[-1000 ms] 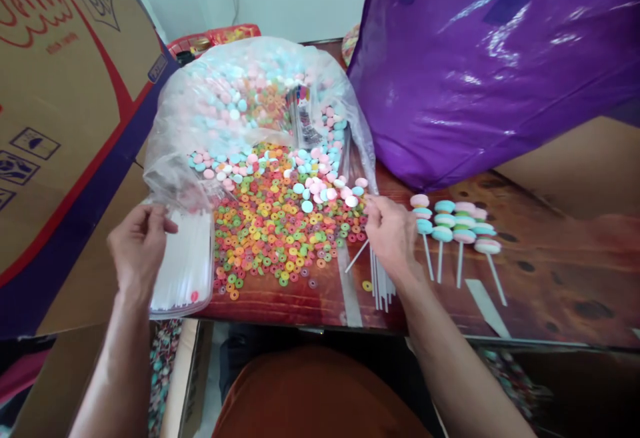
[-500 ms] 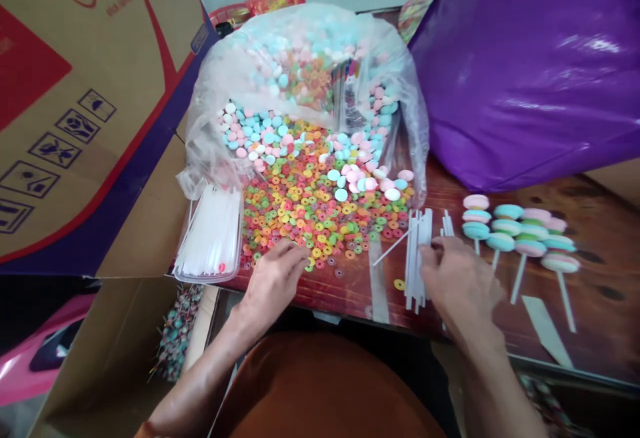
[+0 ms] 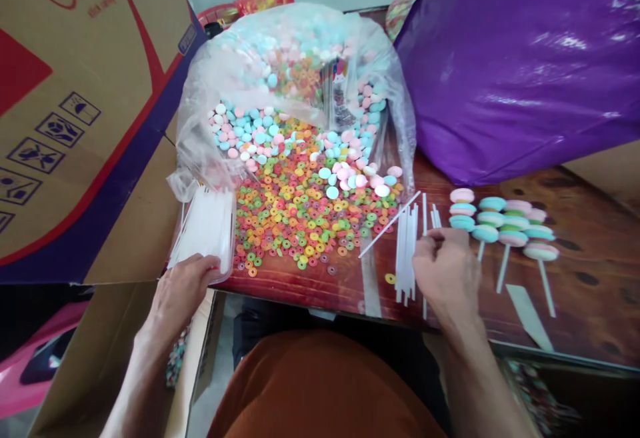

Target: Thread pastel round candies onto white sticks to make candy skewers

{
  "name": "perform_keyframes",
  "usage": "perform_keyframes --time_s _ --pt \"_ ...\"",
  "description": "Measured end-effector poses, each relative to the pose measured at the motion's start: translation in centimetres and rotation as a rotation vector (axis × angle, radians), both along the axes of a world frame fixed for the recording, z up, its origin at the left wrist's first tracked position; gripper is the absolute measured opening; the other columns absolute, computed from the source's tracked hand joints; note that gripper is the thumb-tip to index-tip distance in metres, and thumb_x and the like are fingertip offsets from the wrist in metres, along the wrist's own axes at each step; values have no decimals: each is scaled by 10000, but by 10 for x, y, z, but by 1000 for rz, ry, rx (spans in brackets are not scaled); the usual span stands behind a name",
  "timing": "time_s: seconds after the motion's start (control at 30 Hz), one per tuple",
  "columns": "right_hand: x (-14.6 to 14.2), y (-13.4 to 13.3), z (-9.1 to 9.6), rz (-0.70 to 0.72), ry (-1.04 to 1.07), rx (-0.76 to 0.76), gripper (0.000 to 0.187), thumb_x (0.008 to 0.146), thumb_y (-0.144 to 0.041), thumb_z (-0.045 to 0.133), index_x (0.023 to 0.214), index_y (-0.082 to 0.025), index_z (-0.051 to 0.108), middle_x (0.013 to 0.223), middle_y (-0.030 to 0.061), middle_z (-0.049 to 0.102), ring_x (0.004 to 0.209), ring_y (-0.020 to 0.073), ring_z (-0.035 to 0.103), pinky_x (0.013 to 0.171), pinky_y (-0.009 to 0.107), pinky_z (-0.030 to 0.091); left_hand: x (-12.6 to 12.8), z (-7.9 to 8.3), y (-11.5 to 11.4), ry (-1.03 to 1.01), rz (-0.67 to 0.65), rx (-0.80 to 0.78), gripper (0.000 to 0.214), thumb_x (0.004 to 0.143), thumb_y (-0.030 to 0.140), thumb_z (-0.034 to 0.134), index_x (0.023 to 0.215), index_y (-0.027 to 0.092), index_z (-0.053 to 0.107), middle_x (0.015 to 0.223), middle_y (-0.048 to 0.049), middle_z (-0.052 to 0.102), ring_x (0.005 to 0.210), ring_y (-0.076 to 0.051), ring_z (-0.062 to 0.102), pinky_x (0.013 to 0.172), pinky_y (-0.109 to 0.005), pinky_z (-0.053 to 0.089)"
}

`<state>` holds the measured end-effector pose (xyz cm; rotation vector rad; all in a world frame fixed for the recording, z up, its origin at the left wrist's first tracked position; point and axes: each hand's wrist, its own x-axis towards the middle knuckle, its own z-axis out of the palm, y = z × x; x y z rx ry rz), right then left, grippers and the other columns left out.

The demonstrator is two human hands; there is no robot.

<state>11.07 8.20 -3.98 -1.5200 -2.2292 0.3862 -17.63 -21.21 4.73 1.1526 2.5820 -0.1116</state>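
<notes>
My left hand [image 3: 187, 288] reaches over the front corner of a clear plastic tub [image 3: 231, 241] of white lollipop sticks [image 3: 203, 228]. Its fingertips are closed at a small red candy ring [image 3: 217, 264] there. My right hand [image 3: 445, 268] rests low over the table, fingers curled against a single white stick [image 3: 425, 211] whose two ends show past the hand. Just left of it lies a bundle of white sticks [image 3: 406, 255], with one stick [image 3: 389, 225] slanting away. More stick ends [image 3: 436, 217] poke out beyond the right fingers.
Colourful candy rings [image 3: 310, 225] and pastel candy discs [image 3: 250, 128] spill from a clear plastic bag [image 3: 200, 78]. Several stacked candy lollipops [image 3: 513, 225] lie at right. A purple bag [image 3: 500, 71] stands behind them, a cardboard box [image 3: 125, 178] at left. Tape strips [image 3: 530, 318] mark the table.
My left hand has moved left from the candy rings to the stick tub. A single stick by my right hand now lies closer to the bundle. The view has shifted slightly.
</notes>
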Motion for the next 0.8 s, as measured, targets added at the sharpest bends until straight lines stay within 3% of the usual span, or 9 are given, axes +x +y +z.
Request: perform_keyframes --time_s 0.1,0.23,0.33,0.43,0.5,0.6,0.7,0.8 --pt "-8 -11 19 -194 112 3 236 859 -263 435 1009 -174 593 779 129 639 701 279 602 663 390 435 1 3 7 12 -17 -28 255 949 356 430 905 254 660 920 -41 672 788 -215 647 647 -299 368" --pt "-10 -21 31 -196 224 -37 214 856 -274 428 988 -191 574 807 103 630 699 248 588 686 370 456 -5 -3 0 29 -33 69 235 934 341 421 821 237 599 838 -24 606 702 -183 610 607 -282 356" --pt "-9 -27 26 -157 268 -54 215 868 -268 420 989 -192 579 813 81 635 707 234 591 689 354 468 -11 -9 -8 10 -42 277 200 901 361 479 805 239 606 808 -18 609 683 -178 606 623 -283 397" --pt "-14 -36 19 1 320 -102 227 919 -280 421 1018 -197 607 846 66 664 716 213 610 686 328 483 -3 -5 -1 -28 -5 567 160 861 396 585 847 248 644 853 -17 651 696 -170 621 636 -276 448" --pt "-23 -41 15 145 353 -119 247 950 -298 429 1031 -199 640 907 74 686 782 217 637 722 328 498 12 0 18 -111 21 714 135 850 384 638 877 255 667 895 -19 662 746 -174 636 648 -265 478" --pt "-39 -43 13 259 322 -98 285 968 -289 437 1095 -198 676 984 94 681 883 233 650 779 340 501 43 1 61 -411 -75 874 77 875 297 631 909 246 679 951 -37 654 844 -181 654 727 -273 527" --pt "-47 -40 14 242 159 -89 290 968 -271 459 1116 -206 700 980 97 666 861 239 640 728 325 481 66 -11 109 -519 -233 921 98 905 244 591 885 225 686 959 -55 652 908 -181 654 774 -279 534" --pt "-41 -35 12 151 6 -88 273 958 -244 484 1091 -203 718 956 96 666 809 233 624 670 306 449 70 -31 146 -426 -345 935 163 938 204 526 902 213 684 965 -62 668 916 -176 646 823 -298 521"
